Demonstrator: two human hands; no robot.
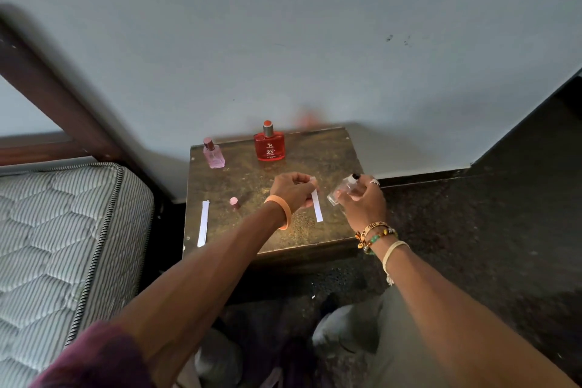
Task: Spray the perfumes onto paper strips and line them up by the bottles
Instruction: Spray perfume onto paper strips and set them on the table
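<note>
The paper strip (316, 208) is white, narrow and straight, and it hangs over the middle of the small brown table (330, 148); whether its lower end touches the tabletop cannot be told. The left hand (291, 189) pinches its upper end between thumb and curled fingers. Just to the right of it, the right hand (365, 203) is wrapped around a clear glass bottle (340, 190) with a black spray top, tilted so that the top leans away from the person, close beside the strip's held end. A square red bottle (269, 146) with a silver neck and red top stands upright at the back of the table, and a smaller pale pink bottle (214, 154) stands to its left, apart from it. A pink cap (233, 202) sits on the table near the left wrist. More white strips (203, 224) lie along the table's left edge.
</note>
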